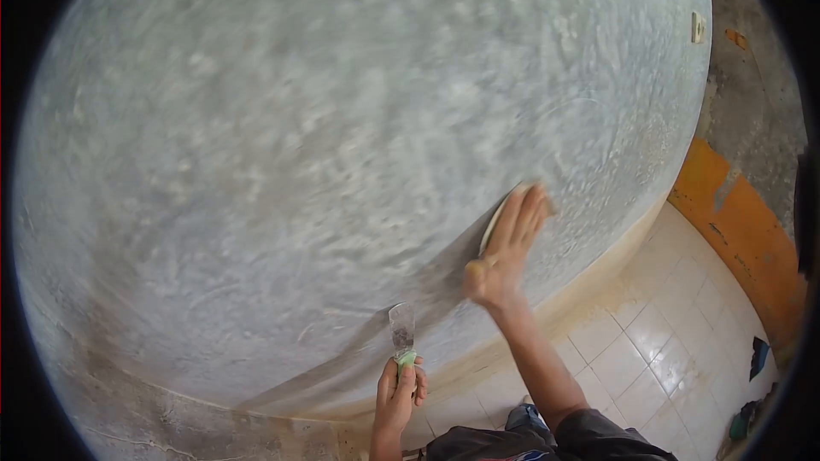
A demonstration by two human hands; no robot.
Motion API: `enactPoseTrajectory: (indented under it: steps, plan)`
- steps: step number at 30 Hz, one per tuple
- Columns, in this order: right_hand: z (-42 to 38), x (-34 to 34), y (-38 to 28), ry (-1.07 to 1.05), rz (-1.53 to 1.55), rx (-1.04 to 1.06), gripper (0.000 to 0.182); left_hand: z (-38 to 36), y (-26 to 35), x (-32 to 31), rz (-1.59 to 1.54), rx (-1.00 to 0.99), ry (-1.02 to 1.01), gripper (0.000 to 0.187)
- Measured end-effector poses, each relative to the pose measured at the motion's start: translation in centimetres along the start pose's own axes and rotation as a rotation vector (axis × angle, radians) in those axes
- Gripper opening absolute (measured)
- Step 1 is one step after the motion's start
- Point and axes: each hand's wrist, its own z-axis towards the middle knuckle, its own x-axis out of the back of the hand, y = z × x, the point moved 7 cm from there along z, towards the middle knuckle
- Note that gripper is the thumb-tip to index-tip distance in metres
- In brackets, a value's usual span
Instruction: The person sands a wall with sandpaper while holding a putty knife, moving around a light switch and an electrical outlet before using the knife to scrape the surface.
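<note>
My left hand (396, 393) is closed around the green handle of a putty knife (401, 329), its blade pointing up in front of the wall. Higher and to the right, my right hand (510, 243) lies with fingers stretched along a pale flat pad (490, 230), pressing it to the grey plastered wall (282, 179). Only the pad's thin light edge shows beside the fingers; the palm hides the rest, and I cannot tell its kind. The wall has a blotchy, uneven surface with lighter and darker patches.
White floor tiles (615, 350) run along the foot of the wall. An orange painted band (739, 235) crosses the adjoining wall at the right. A socket plate (698, 27) sits near the wall's right edge. Dark items (741, 420) lie on the floor at the lower right.
</note>
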Motion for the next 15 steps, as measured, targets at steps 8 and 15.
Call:
enactPoseTrajectory:
  steps: [8,15]
  plan:
    - [1.2,4.0,12.5,0.074,-0.009,-0.126,0.094,3.5,-1.3,-8.3,-0.051,0.025,-0.031,0.031]
    - [0.5,3.2,11.8,-0.128,-0.081,0.069,0.099,5.5,-1.4,-14.5,-0.078,-0.035,-0.017,0.034]
